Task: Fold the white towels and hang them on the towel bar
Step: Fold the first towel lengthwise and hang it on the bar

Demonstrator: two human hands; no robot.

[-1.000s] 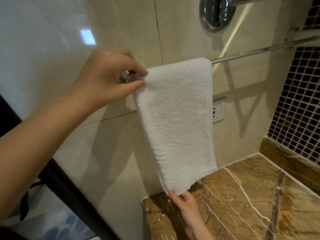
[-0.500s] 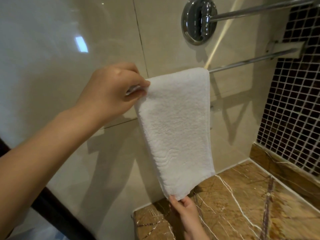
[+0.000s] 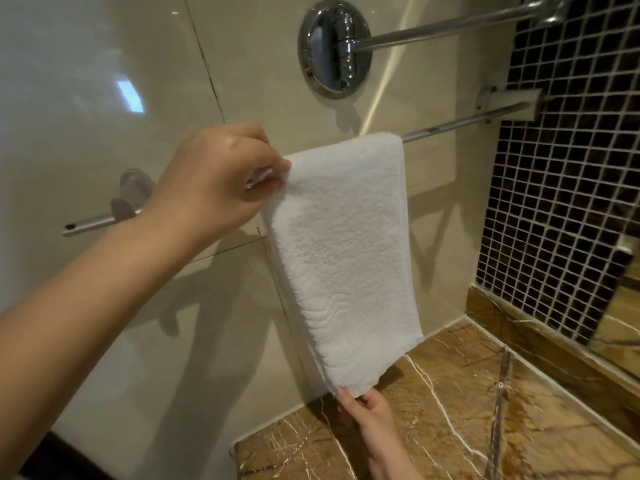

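- The folded white towel [image 3: 343,244] hangs over the towel bar [image 3: 457,124] and drapes down the beige tiled wall. Its lower edge is just above the back-left corner of the marble counter [image 3: 467,427].
- The left hand [image 3: 214,181] pinches the towel's upper left corner at the bar, thumb and fingers closed on the cloth.
- The right hand [image 3: 370,414] pinches the towel's bottom corner from below, fingers closed on the cloth.
- 1 chrome wall mount [image 3: 334,46] with a rod sits above the bar.
- Dark mosaic tile [image 3: 561,202] covers the right wall.
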